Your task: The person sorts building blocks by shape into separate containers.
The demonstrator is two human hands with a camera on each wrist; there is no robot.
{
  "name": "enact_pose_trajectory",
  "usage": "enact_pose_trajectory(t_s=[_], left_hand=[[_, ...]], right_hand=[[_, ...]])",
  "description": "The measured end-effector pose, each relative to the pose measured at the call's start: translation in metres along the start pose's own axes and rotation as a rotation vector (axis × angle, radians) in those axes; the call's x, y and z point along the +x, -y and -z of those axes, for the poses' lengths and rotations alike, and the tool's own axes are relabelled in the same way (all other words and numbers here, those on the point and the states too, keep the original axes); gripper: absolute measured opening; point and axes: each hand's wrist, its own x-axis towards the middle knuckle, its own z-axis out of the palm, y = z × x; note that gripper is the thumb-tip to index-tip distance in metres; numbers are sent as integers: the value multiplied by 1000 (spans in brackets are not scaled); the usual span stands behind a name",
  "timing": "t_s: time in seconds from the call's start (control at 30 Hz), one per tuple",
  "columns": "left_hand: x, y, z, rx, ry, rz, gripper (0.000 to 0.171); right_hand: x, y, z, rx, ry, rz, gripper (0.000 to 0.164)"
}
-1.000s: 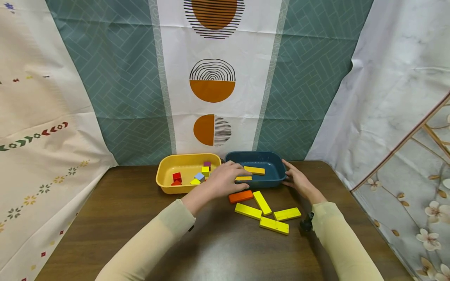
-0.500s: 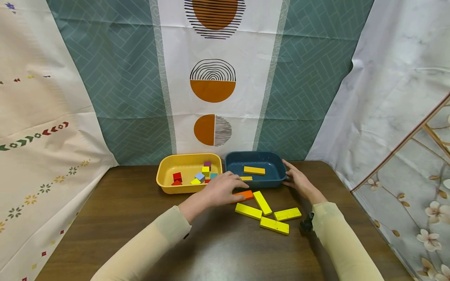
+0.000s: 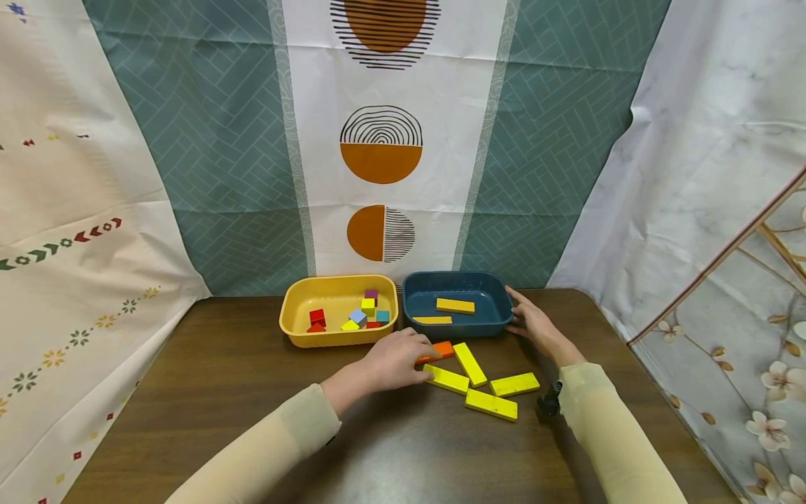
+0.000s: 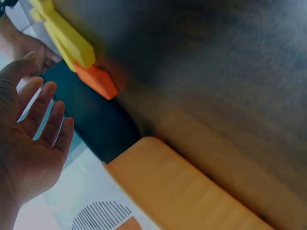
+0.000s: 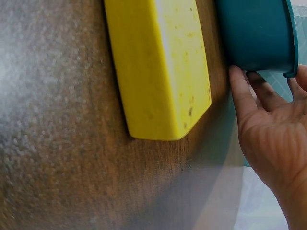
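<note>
Brown wood tabletop [image 3: 189,406]. Along far edge, side by side: yellow tub [image 3: 327,341] left of middle, blue tub [image 3: 469,330] right. In front of blue tub, toward right edge: one orange block [image 3: 446,349], four scattered yellow blocks [image 3: 491,404].

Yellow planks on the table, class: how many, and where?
4: one at the left hand, one just right of the orange plank, one frontmost, one farthest right. No others show.
</note>
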Motion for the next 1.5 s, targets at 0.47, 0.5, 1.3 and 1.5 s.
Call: enact_pose_trajectory(t_s=[0.47,0.5,1.3,1.5], left_hand=[[2,-1,-25,48,17,28,38],[2,-1,-25,52,14,34,37],[5,-2,-40,120,-15,67,33],[5,-2,-40,124,-21,63,32]], right_hand=[[1,1,-1,1,-4,-4,64],[0,1,-1,-4,-3,-1,65],[-1,2,-2,3,2,3,65],[0,2,-1,-2,1,5,64]])
